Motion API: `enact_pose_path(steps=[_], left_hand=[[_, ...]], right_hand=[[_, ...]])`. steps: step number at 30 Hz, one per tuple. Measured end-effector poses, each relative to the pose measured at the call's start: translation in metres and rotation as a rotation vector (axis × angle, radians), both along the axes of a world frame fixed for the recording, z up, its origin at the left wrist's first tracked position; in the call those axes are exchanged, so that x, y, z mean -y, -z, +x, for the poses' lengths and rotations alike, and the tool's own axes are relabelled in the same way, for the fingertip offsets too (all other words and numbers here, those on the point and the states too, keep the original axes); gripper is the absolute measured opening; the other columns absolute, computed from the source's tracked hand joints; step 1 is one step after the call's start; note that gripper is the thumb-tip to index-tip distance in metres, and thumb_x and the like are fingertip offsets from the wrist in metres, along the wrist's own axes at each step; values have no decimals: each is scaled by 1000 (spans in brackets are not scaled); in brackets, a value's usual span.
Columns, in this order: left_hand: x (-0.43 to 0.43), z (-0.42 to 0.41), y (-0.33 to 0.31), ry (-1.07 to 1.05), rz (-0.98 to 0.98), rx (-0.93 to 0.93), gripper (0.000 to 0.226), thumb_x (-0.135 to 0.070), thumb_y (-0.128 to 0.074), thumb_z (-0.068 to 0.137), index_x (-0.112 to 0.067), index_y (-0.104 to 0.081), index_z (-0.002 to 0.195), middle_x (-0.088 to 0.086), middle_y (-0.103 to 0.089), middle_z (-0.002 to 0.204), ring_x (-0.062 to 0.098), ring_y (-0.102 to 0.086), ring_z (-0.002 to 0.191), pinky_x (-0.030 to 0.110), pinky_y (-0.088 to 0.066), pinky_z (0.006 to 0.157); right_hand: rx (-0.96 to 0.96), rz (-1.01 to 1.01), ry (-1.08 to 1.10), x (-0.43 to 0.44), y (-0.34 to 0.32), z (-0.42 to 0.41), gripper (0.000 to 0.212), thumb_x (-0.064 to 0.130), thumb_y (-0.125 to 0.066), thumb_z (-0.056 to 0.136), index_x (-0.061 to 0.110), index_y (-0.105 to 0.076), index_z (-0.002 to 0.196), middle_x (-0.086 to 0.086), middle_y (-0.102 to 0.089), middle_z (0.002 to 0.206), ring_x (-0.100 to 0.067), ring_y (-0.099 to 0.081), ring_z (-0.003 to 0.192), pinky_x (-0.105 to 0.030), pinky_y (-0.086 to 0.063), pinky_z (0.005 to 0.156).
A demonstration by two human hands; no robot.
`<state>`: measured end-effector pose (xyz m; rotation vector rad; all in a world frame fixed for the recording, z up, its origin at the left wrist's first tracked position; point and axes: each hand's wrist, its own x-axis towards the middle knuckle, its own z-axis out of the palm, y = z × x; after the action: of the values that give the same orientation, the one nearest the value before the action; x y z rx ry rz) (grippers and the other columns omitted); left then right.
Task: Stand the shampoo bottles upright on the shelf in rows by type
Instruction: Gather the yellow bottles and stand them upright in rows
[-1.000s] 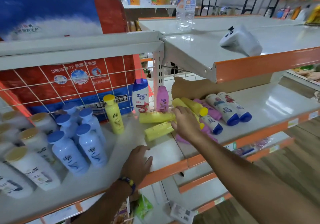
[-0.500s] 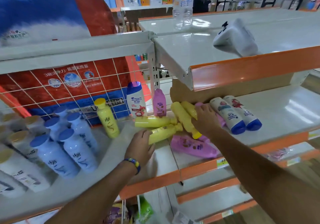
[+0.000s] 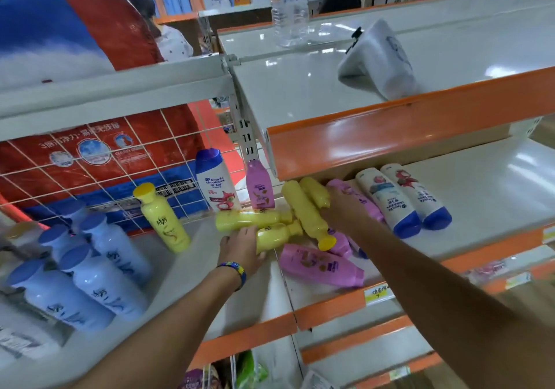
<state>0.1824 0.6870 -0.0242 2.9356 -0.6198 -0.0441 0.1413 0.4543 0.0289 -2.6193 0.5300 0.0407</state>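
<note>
The left hand [image 3: 240,249] has come up from the front edge of the shelf [image 3: 195,271], where it was lying a second ago, and is now curling its fingers round the base of the front yellow bottle [image 3: 279,235]. That bottle is lying on its side with its cap pointing right. A second yellow bottle [image 3: 249,220] is lying just behind it, and a slanted yellow bottle [image 3: 306,213] is lying across their caps. The right hand [image 3: 345,211] is resting on the heap, between the slanted yellow bottle and a pink bottle [image 3: 354,196]. Its fingers are hiding under the back of the hand, so I cannot tell whether they are holding anything. A loose pink bottle [image 3: 321,265] is lying near the front edge. Two white bottles [image 3: 387,199] are lying side by side further right. Standing upright at the back are a yellow bottle [image 3: 163,217], a white bottle [image 3: 216,183] and a small pink bottle [image 3: 259,186]. Blue bottles [image 3: 114,244] are standing in a group at the left.
</note>
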Motion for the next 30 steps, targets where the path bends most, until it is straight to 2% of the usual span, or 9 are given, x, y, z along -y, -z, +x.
enact_pose_path(steps=[6,10,17,20,22,24,26,28,30], left_hand=[[15,3,5,-66,136,21,54,-58,-55,80,-29,-40,124,-3,-52,123,22,-48,114,43,-35,92],[23,2,4,-86,145,34,52,-57,-57,80,-26,-43,119,-1,-55,119,23,-50,111,48,-34,95],[19,-2,1,-74,95,4,47,-51,-59,81,-25,-41,115,2,-55,115,24,-49,110,47,-38,92],[6,-7,-2,-56,44,8,43,-45,-60,83,-24,-42,116,1,-52,118,24,-47,113,47,-37,95],[-5,-7,-4,-48,-51,19,44,-42,-62,82,-23,-43,117,1,-53,120,24,-48,112,45,-39,93],[-18,-8,-9,-50,-197,41,49,-38,-66,80,-21,-44,121,2,-53,120,25,-52,108,42,-44,88],[-30,-8,-15,-33,-417,36,54,-29,-70,78,-16,-45,124,6,-55,119,27,-54,107,40,-46,88],[-45,-12,-22,0,-632,12,56,-17,-72,75,-15,-47,125,6,-57,116,23,-56,106,34,-46,89],[-62,-17,-26,-2,-750,-5,58,-14,-74,74,-17,-46,125,1,-58,116,17,-56,107,27,-45,88]], right_hand=[[21,64,17,4,-1,-3,39,21,-51,85,13,-49,124,-11,-64,111,-31,-60,105,-38,-48,89],[115,62,38,8,-5,-7,45,34,-54,85,14,-46,124,-12,-64,112,-32,-60,105,-43,-50,89],[305,-74,110,9,-32,-17,43,38,-58,92,6,-43,117,-16,-62,94,-34,-62,91,-44,-52,76],[340,-179,78,-2,-51,-20,46,40,-54,95,-1,-48,116,-22,-61,104,-36,-59,98,-42,-46,80],[436,-337,-4,-16,-68,-20,50,43,-49,97,-5,-56,110,-25,-63,102,-39,-60,98,-43,-45,81],[638,-418,-102,-32,-83,-20,53,49,-45,92,0,-65,92,-20,-64,78,-36,-65,81,-41,-51,70],[645,-447,-155,-46,-88,-14,46,49,-45,89,8,-65,85,-12,-59,67,-33,-67,75,-37,-52,64],[585,-369,-224,-60,-86,-4,52,54,-46,86,7,-66,98,-15,-65,84,-35,-65,86,-43,-53,73],[469,-311,-260,-75,-85,2,54,57,-44,90,11,-58,113,-15,-65,99,-36,-63,93,-44,-52,79]])
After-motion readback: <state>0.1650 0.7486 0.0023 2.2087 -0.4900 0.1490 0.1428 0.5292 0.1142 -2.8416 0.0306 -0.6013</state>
